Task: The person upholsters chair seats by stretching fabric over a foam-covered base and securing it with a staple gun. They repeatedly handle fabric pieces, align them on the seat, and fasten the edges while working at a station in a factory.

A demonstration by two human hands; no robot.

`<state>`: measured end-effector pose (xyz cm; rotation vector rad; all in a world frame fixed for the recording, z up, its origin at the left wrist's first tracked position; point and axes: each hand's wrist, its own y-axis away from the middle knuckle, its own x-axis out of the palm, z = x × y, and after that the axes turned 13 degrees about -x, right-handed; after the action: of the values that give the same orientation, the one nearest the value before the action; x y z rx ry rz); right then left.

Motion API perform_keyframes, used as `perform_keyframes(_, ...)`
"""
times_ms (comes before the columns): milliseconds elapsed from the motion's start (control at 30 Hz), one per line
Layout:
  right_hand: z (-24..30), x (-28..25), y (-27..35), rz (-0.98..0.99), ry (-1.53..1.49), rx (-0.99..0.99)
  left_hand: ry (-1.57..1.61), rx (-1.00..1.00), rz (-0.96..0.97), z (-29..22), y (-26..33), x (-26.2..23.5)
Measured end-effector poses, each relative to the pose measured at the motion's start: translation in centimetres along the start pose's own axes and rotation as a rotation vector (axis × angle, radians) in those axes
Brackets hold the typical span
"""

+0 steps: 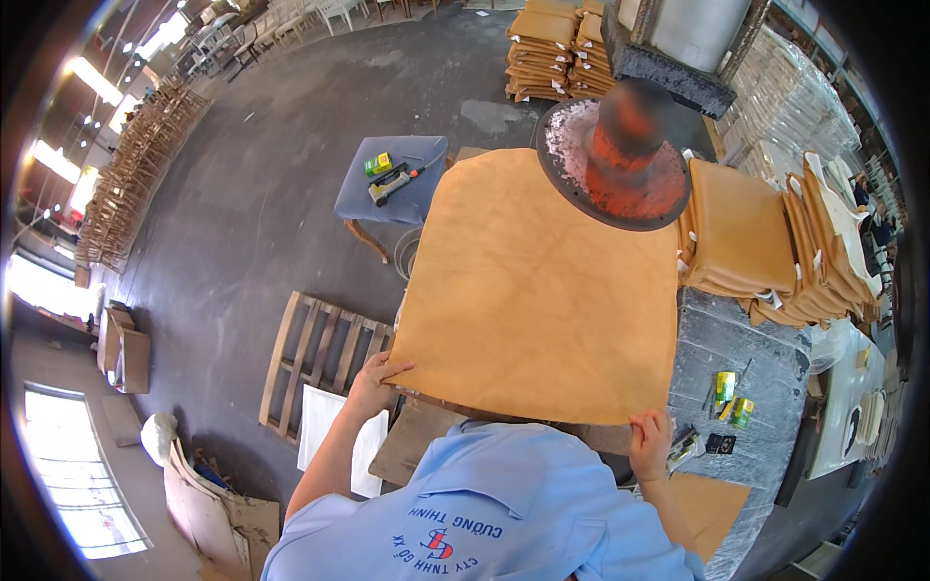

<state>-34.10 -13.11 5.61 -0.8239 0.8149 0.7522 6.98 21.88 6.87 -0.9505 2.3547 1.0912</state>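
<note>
A large tan leather-like sheet (542,290) with a rounded far edge is spread out in front of me. My left hand (368,385) pinches its near left corner, thumb and fingers closed on the edge. At the near right corner, my right hand (650,443) grips the edge in the same way. Over the sheet's far right corner is a round dark-rimmed disc (572,145) with pale and reddish patches, a blurred column rising from it. What supports the sheet is mostly hidden beneath it.
Left of the sheet, a blue padded stool (412,155) bears a staple gun (389,188) and a green-yellow box (378,164). A slatted wooden frame (320,339) lies nearer. Stacked tan cushions (741,228) and small boxes (725,387) are on the grey table (717,329) to the right.
</note>
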Motion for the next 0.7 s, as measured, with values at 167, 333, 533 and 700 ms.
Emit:
perform_keyframes(167,0.1,0.5,2.1,-0.032,-0.008,0.045,-0.246,0.055,0.18,-1.1,0.7,-2.2)
perform_keyframes(333,-0.2,0.1,1.5,-0.006,0.024,0.026,-0.291,-0.299,0.192,-2.2,-2.8,-4.9)
perform_keyframes(533,0.5,-0.7,0.8,0.021,-0.049,0.061,0.046,-0.111,-0.16,-5.3,-8.9,-1.7)
perform_keyframes(700,-3.8,-1.2,-5.0,-0.264,-0.248,0.291,0.154,-0.119,-0.349,-6.8,-14.7,-1.5)
